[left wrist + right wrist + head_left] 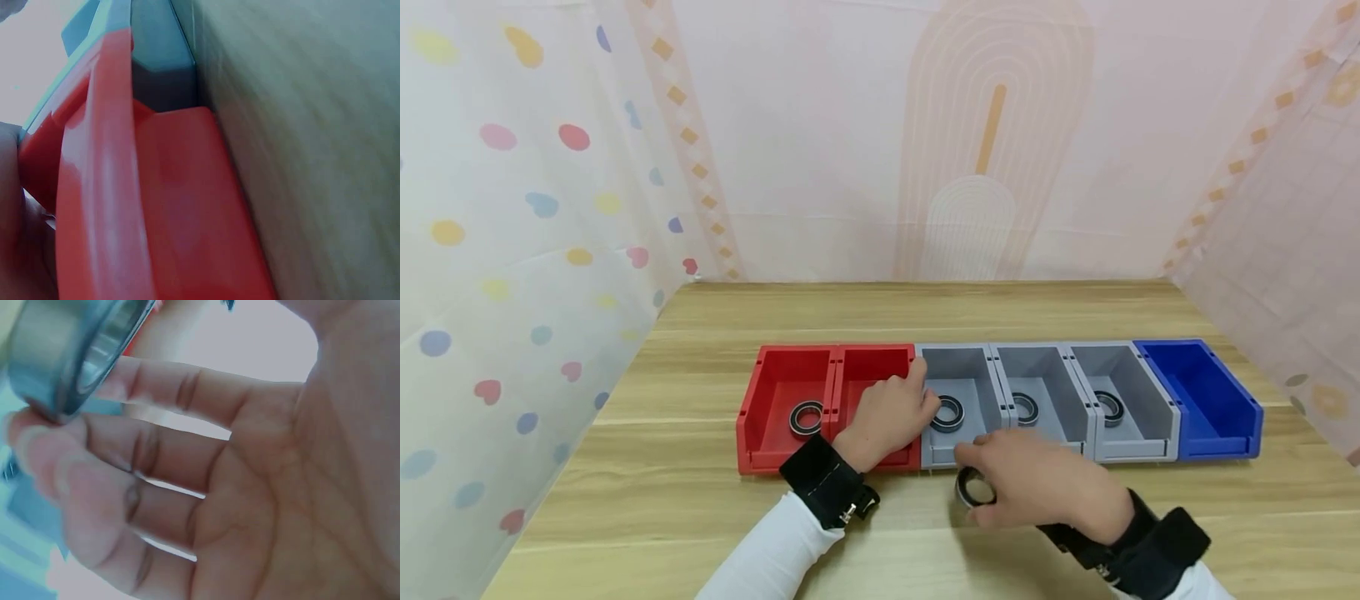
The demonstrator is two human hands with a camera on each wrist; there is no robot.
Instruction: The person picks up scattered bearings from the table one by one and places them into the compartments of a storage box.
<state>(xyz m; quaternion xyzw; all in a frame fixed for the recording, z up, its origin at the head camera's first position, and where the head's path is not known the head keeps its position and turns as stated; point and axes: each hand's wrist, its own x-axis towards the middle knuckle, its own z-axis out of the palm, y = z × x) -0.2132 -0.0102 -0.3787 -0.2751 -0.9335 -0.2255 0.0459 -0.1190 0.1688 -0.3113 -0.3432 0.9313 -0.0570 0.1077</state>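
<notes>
My right hand [1037,475] pinches a black-and-silver ball bearing [966,490] between thumb and fingers, in front of the first grey bin [973,371]. Seen from the right wrist, the same bearing [47,356] sits at the fingertips, tilted on edge, with the palm turned to the camera. My left hand [887,412] lies over the second red bin [868,360], its index finger reaching along the wall shared with the grey bin. Its other fingers are hidden, so I cannot tell whether they hold anything. The left wrist view shows the red bin's front [112,187] close up.
The bins stand in one row on a wooden table [647,467]. Bearings lie in the first red bin [797,367] and in each grey bin, including the third [1120,367]. A blue bin [1198,383] ends the row at right. Patterned cloth [820,150] hangs behind.
</notes>
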